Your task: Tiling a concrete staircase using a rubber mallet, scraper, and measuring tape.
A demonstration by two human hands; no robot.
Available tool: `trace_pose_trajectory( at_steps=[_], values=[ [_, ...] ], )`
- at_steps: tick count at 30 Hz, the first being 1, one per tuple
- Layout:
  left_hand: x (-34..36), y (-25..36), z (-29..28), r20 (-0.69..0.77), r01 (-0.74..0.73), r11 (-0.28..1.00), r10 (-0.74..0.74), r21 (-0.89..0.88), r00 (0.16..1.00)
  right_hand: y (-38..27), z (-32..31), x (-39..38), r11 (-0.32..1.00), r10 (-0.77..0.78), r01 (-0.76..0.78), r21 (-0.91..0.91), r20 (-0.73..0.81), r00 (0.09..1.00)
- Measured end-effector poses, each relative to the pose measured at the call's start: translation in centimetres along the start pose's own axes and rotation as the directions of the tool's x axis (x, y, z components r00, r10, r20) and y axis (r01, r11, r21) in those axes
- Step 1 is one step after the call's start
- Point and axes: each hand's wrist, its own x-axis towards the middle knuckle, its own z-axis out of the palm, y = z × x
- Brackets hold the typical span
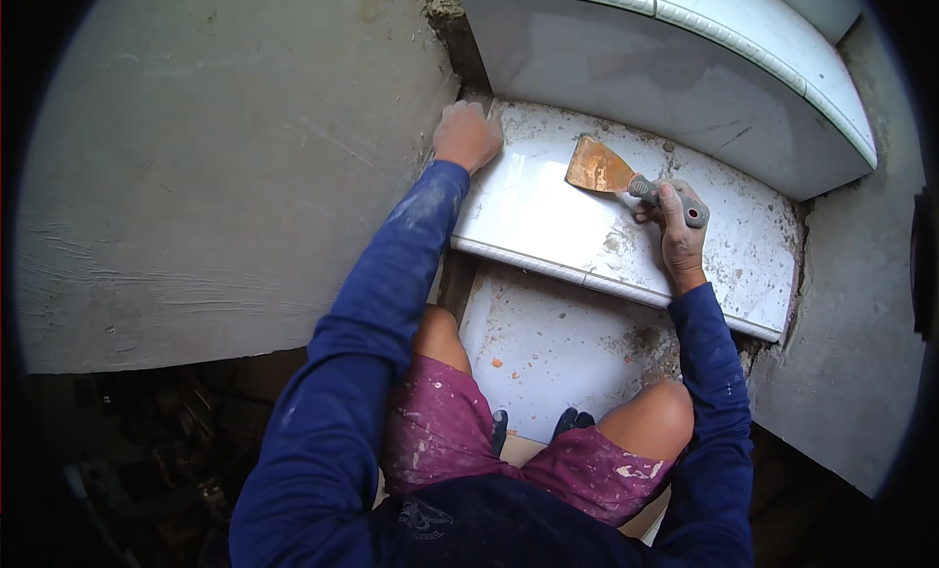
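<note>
My right hand (pixel 682 227) is closed round the grey handle of a putty knife (pixel 600 166), and its wide, rust-brown blade points left above a white tiled step (pixel 528 208). Grit and dried mortar crumbs are scattered over the step, mostly along its back and right side. At the step's back left corner, my left hand (pixel 468 137) is curled closed beside the seam with the grey wall. Its fingertips are turned away, so anything they hold is hidden.
Behind rises a higher tiled step (pixel 665 74) with a ribbed edge trim. Bare grey plaster walls stand at left (pixel 225 177) and right (pixel 841 333). A lower tiled step (pixel 548 338) with orange and grey crumbs lies between my knees. Dark clutter sits at lower left.
</note>
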Motion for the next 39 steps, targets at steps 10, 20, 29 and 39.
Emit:
trace_pose_trajectory(
  at_steps=[10, 20, 29, 39],
  values=[
    [-4.2, -0.2, -0.2, 0.097, 0.034, 0.995, -0.044, 0.098, 0.994, 0.0, 0.4, -0.3, 0.998, 0.01, -0.007, 0.063, -0.052, 0.999],
    [0.1, -3.8, 1.5, -0.015, -0.109, 0.993, 0.11, 0.049, 0.994, 0.2, 1.9, 0.5, 0.997, 0.034, -0.033, 0.071, -0.009, 0.999],
    [-23.2, -1.8, -1.7, 0.076, 0.026, 0.999, -0.028, 0.029, 0.997, -0.5, 0.7, 0.0, 0.986, 0.008, -0.003, 0.166, -0.028, 1.0],
    [-14.4, -2.7, -0.1, -0.22, -0.217, 0.974, 0.226, 0.065, 0.949, 0.2, 1.1, 0.3, 0.977, 0.047, -0.04, 0.208, -0.03, 0.998]
  ],
)
